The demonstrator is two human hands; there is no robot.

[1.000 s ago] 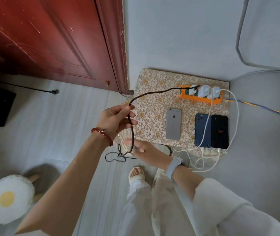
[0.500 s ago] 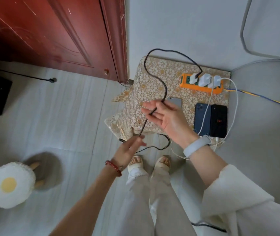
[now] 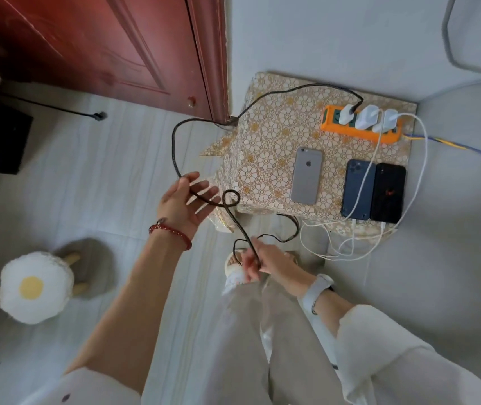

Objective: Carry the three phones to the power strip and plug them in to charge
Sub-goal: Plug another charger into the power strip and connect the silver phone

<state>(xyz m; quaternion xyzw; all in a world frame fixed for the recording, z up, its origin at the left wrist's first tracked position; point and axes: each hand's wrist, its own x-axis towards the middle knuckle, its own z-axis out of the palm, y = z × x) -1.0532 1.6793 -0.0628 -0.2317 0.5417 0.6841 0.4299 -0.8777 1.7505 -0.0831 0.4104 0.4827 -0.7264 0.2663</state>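
Untangling: we are working the black cable (image 3: 175, 159) loose so its free end can reach the silver phone (image 3: 306, 179); that looks like the step in hand.
Right hand: nearest us, our right hand (image 3: 262, 260) is pinching the lower run of the black cable between fingers and thumb, closed on it; we are holding it low, probably to feed slack and to find the plug end, which we cannot see.
Left hand: our left hand (image 3: 186, 200) is lying open, palm up, fingers spread; the cable is draping over the palm and curling into a small loop just past the fingertips. We are supporting it, not clamping it, likely so the kink can slide out.
Phones: all three are lying on the patterned cloth (image 3: 268, 135) just ahead. The silver phone is sitting apart with no lead in it; the blue phone (image 3: 357, 188) and the black phone (image 3: 388, 194) are lying side by side, touching, with white cables (image 3: 420, 171) running to their near ends.
Power strip: farthest off, the orange power strip (image 3: 350, 131) is carrying three white adapters (image 3: 366, 116); the black cable is running into the leftmost.
Remaining: we are judging one phone still to connect.
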